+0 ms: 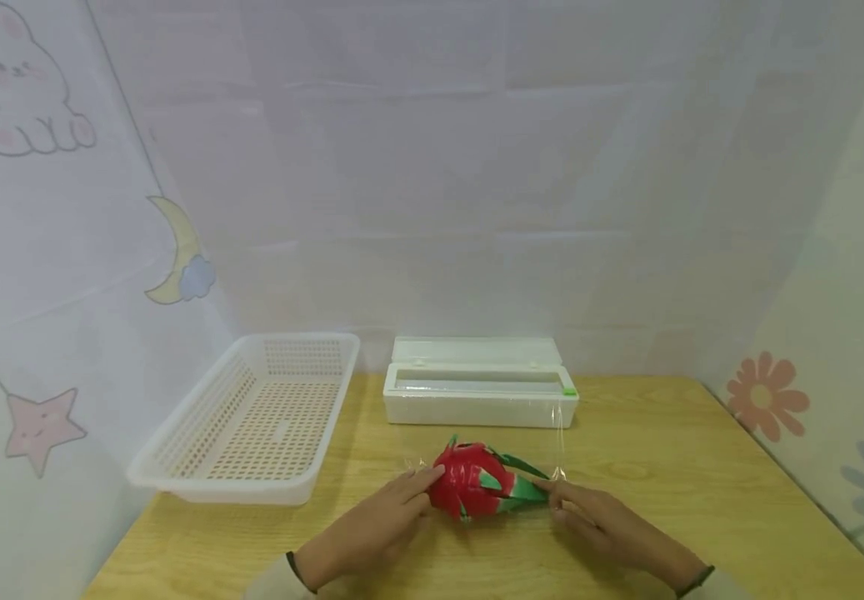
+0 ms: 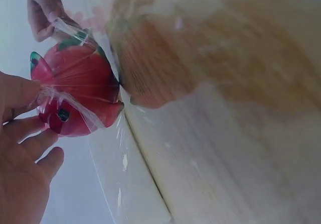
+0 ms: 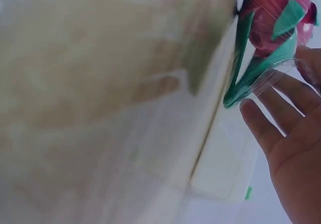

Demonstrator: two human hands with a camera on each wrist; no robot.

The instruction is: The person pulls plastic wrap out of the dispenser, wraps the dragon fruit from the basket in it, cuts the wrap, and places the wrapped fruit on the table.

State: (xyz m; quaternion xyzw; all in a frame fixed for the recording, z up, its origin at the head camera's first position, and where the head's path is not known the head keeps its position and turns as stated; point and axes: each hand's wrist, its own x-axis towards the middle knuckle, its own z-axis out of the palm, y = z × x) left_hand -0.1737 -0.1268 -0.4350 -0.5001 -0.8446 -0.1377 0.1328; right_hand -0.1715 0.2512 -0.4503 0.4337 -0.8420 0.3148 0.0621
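Observation:
A red dragon fruit [image 1: 469, 483] with green leaf tips lies on the wooden table, its long green tips toward the right. Clear cling film [image 2: 80, 108] is stretched over its skin, wrinkled and pulled taut. At the fruit's left end my left hand [image 1: 382, 517] pinches gathered film between thumb and finger, the other fingers spread beneath. My right hand [image 1: 600, 521] pinches film [image 3: 281, 66] at the leafy end, its remaining fingers loosely extended. Behind the fruit is a white cling film dispenser box [image 1: 480, 410], lid [image 1: 476, 350] raised, with film running from it toward the fruit.
A white perforated plastic basket [image 1: 252, 493] stands at the left, partly over the table's left edge. A green tab [image 1: 570, 392] sits on the box's right corner. Cloth with printed figures hangs behind and at both sides of the wooden table [image 1: 701, 467].

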